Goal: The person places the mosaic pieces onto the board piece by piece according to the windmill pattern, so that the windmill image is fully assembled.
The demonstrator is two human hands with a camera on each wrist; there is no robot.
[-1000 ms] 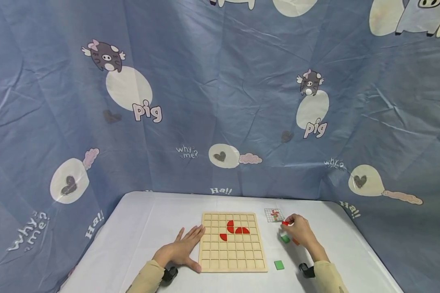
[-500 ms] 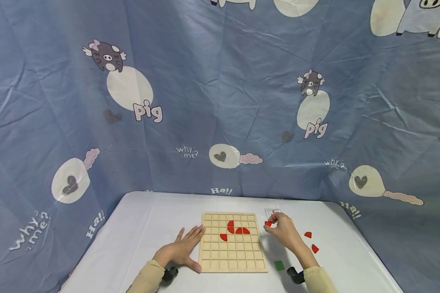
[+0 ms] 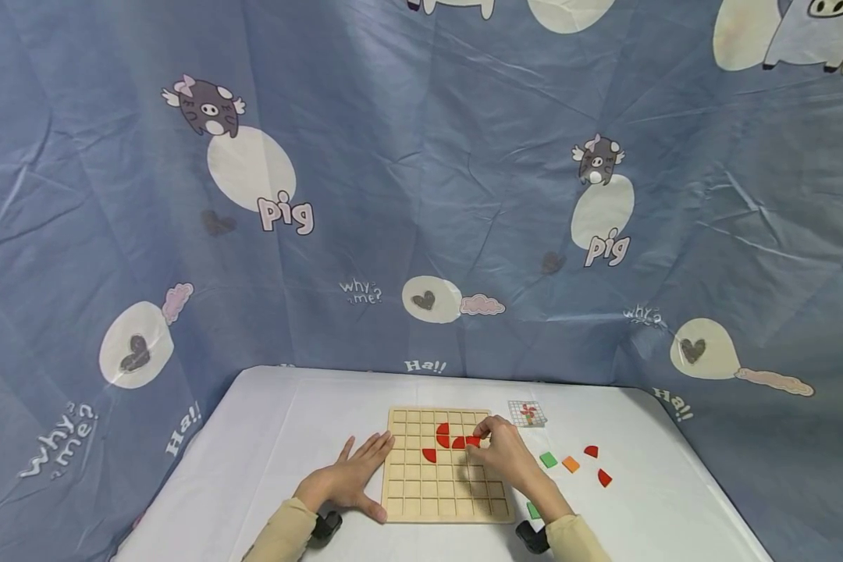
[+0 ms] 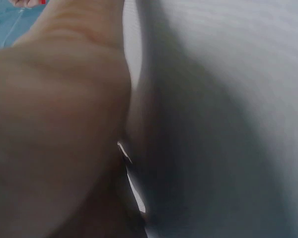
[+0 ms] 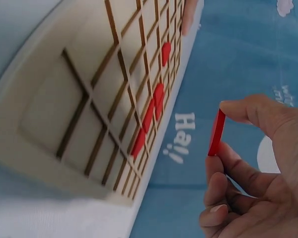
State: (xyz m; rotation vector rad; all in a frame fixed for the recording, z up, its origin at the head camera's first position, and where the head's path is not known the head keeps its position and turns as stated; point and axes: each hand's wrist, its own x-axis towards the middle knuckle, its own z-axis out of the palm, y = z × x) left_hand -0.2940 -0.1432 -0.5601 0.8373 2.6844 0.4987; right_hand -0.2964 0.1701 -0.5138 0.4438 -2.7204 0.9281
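My left hand [image 3: 347, 480] lies with fingers spread and straight on the left edge of a wooden grid board [image 3: 407, 499]. Over the board's upper right part, my right hand [image 3: 502, 453] pinches a flat red piece [image 5: 217, 131] between thumb and finger; the right wrist view shows it edge-on and clear of the grid. Several red quarter-circle pieces sit in the cells, among them one [image 3: 430, 455] left of the others and another [image 3: 442, 428] at the top. In the left wrist view, the left hand and wrist [image 4: 59, 114] fill much of the picture.
A small pattern card [image 3: 527, 414] lies right of the board. Nearer are a green square [image 3: 548, 460], an orange square [image 3: 570, 464] and two loose red quarter-circles [image 3: 604, 477]. Another green square [image 3: 533, 510] is partly hidden by the right forearm. A patterned blue cloth [image 3: 421, 195] surrounds the table.
My right hand has carried the red piece left from beside the card to over the board, uncovering the loose squares and the card. The left hand has stayed in place.
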